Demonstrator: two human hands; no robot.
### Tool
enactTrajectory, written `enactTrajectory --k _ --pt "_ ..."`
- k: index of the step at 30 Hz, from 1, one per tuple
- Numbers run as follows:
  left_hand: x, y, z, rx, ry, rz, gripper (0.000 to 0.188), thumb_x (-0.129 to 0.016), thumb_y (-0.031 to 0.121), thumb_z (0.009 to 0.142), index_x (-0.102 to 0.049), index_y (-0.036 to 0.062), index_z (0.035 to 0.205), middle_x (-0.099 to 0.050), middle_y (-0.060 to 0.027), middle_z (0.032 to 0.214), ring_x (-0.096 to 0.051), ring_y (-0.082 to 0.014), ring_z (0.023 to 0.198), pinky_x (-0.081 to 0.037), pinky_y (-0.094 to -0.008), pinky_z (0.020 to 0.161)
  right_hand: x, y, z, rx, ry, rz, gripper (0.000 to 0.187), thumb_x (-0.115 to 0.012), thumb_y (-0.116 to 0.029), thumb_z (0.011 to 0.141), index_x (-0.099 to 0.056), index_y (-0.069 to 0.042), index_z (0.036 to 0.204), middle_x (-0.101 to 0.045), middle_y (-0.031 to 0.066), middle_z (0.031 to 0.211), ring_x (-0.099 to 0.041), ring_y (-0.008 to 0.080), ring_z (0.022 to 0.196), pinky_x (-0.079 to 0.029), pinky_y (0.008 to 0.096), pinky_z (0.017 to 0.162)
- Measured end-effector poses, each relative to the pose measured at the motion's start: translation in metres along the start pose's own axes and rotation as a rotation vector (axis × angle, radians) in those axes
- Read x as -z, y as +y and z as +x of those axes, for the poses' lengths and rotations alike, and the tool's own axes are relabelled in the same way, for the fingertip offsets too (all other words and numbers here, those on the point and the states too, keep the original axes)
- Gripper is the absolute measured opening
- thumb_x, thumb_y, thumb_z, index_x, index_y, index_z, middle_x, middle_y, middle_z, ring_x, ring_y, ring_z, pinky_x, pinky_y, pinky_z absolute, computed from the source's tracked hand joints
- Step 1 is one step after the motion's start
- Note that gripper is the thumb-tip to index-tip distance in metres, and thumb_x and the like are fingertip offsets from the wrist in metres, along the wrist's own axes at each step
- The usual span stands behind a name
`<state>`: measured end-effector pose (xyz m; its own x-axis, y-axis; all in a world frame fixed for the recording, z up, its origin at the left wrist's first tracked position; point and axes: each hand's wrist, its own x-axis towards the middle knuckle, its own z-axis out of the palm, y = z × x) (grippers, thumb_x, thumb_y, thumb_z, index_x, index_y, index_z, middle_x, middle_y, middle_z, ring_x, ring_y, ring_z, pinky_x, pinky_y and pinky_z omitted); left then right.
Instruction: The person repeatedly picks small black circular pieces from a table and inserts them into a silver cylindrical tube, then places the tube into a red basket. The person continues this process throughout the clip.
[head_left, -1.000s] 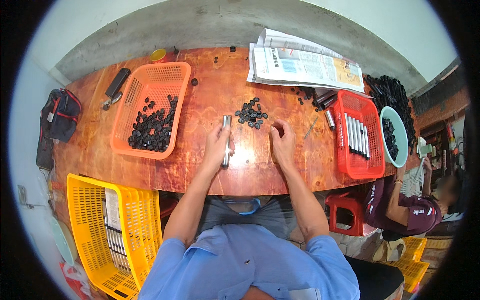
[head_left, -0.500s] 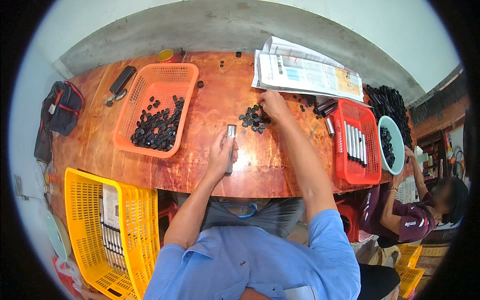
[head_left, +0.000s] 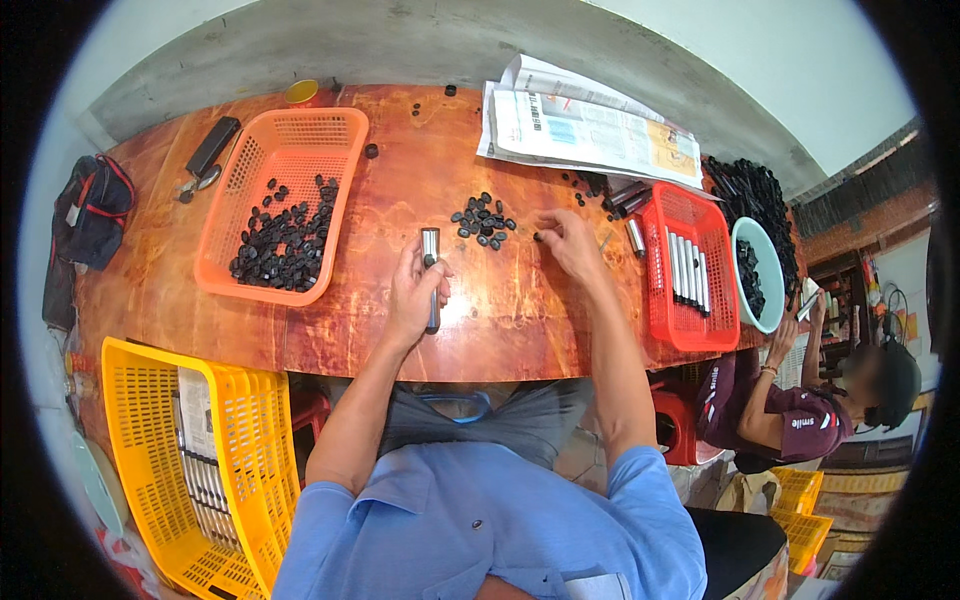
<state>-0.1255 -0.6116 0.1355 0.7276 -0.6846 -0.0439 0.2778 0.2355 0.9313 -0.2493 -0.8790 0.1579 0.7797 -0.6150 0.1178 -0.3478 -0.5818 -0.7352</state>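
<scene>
Work looks partway done: left hand (head_left: 415,290) fingers hold a metal tube (head_left: 431,278) over the table (head_left: 520,310), right hand (head_left: 568,238) pinches a black cap (head_left: 537,237) (small pile (head_left: 482,221) left), many tubes (head_left: 686,268) fill the red basket (head_left: 668,320).

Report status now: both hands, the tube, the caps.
Left hand grips metal tube, upright on table. Right hand pinching a small black cap beside the loose cap pile. Nothing between the hands.
</scene>
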Motion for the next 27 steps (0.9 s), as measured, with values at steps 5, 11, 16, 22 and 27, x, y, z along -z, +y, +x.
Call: enactTrajectory --k 5,11,16,22,27 --pt "-0.001 0.003 -0.001 0.097 -0.044 -0.089 0.042 -0.053 0.006 0.098 -0.043 -0.0003 0.139 -0.063 -0.0099 0.097 -0.061 -0.0127 0.072 -0.054 -0.0267 0.063 -0.009 -0.008 -0.02 0.113 -0.007 -0.259 0.015 -0.068 -0.011 0.09 -0.07 -0.001 0.101 -0.068 0.0178 0.102 -0.064 0.0393 0.107 -0.052 0.0451 0.092" --pt "-0.015 -0.005 -0.024 0.313 -0.171 -0.382 0.055 -0.055 0.001 0.095 -0.037 0.0002 0.147 -0.061 -0.0129 0.112 -0.064 -0.0175 0.087 -0.057 -0.0305 0.076 -0.02 -0.024 -0.037 0.094 -0.011 -0.135 0.013 -0.064 -0.008 0.092 -0.069 0.002 0.098 -0.069 0.0212 0.1 -0.066 0.0402 0.099 -0.051 0.0466 0.086" --pt "-0.016 -0.019 -0.028 0.375 -0.288 -0.474 0.07 -0.054 -0.002 0.095 -0.026 0.0058 0.159 -0.061 -0.0165 0.122 -0.067 -0.0211 0.095 -0.057 -0.0337 0.083 -0.03 -0.029 -0.051 0.07 -0.043 -0.118 0.014 -0.064 -0.007 0.092 -0.07 0.001 0.102 -0.07 0.0177 0.094 -0.068 0.0318 0.09 -0.052 0.0403 0.079" --pt "-0.016 -0.016 -0.029 0.359 -0.23 -0.448 0.061 -0.059 0.004 0.095 -0.034 0.003 0.151 -0.062 -0.0179 0.118 -0.066 -0.022 0.092 -0.057 -0.0355 0.079 -0.019 -0.032 -0.055 0.018 -0.041 0.012 0.014 -0.066 -0.004 0.087 -0.071 -0.002 0.1 -0.068 0.0199 0.098 -0.066 0.0369 0.095 -0.051 0.0439 0.085" --pt "-0.021 -0.013 -0.03 0.356 -0.234 -0.428 0.06 -0.061 0.005 0.096 -0.034 0.0029 0.15 -0.06 -0.0173 0.119 -0.066 -0.0221 0.094 -0.058 -0.0364 0.08 -0.004 -0.036 -0.061 0.112 -0.178 -0.121 0.021 -0.069 -0.003 0.084 -0.07 -0.003 0.105 -0.068 0.0191 0.103 -0.066 0.0365 0.098 -0.052 0.0432 0.086"
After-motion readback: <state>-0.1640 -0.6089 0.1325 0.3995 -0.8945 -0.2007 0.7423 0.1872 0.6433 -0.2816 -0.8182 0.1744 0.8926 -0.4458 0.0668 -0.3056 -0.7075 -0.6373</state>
